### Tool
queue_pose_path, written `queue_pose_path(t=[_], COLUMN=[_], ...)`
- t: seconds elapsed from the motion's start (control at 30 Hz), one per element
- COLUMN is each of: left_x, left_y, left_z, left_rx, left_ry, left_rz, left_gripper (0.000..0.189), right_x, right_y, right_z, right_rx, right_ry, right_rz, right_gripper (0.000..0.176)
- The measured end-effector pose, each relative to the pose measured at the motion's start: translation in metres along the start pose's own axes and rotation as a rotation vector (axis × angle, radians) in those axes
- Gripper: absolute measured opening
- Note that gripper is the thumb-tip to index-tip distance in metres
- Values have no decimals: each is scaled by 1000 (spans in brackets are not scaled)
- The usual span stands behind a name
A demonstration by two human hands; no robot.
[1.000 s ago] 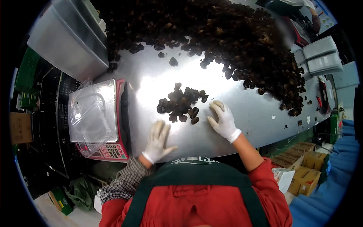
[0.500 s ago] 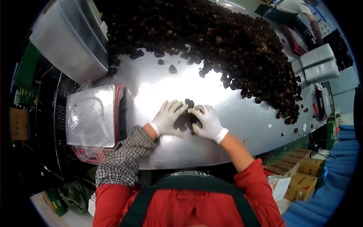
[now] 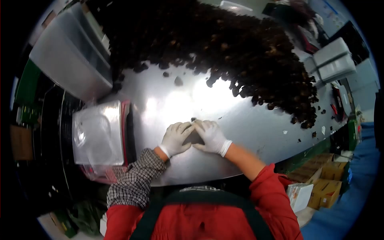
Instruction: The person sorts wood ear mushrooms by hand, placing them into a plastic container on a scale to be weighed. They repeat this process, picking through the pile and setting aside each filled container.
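Observation:
White gloves cover both hands, low over the metal table (image 3: 160, 100). My left hand (image 3: 175, 139) curves inward, its fingertips meeting those of my right hand (image 3: 211, 138). A small dark piece (image 3: 193, 119) shows just beyond the joined fingertips. The space between the palms is in shadow, and whether anything is held inside the fingers is hidden. A large heap of dark brown pieces (image 3: 240, 52) lies on the table beyond my hands, with a few loose pieces, one of them a flat dark piece (image 3: 178, 81), at its near edge.
On the left stand a scale with a silver plate (image 3: 98, 134) and tall translucent bins (image 3: 68, 52). White containers (image 3: 334, 60) are at the upper right, near a partly visible, blurred co-worker (image 3: 292, 18). Cardboard boxes (image 3: 325, 193) sit below the table at the right.
Both hands have come closer to my body and closer together. Less dark material shows between them. The co-worker at the upper right has shifted, and the whole view has moved slightly.

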State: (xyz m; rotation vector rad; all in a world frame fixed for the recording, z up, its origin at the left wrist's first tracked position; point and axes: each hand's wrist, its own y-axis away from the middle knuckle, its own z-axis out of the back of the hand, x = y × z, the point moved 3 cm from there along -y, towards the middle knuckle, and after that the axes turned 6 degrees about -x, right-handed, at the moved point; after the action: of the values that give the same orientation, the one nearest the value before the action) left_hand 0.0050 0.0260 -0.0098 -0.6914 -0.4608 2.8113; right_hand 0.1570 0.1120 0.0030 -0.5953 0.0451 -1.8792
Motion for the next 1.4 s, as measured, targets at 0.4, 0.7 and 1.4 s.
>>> queue_pose_path(t=[0.4, 0.7, 1.4], left_x=[39, 8, 40], left_y=[-49, -7, 192], left_z=[-15, 195, 321], left_rx=[-209, -602, -424], left_ry=[639, 640, -139], left_rz=[648, 478, 504], left_gripper=[36, 38, 52], right_x=[-24, 138, 63], right_y=[-48, -151, -70], right_z=[-24, 68, 30], right_rx=[-104, -352, -173], right_ry=[-415, -523, -223], right_rz=[-601, -112, -577], right_gripper=[47, 52, 51])
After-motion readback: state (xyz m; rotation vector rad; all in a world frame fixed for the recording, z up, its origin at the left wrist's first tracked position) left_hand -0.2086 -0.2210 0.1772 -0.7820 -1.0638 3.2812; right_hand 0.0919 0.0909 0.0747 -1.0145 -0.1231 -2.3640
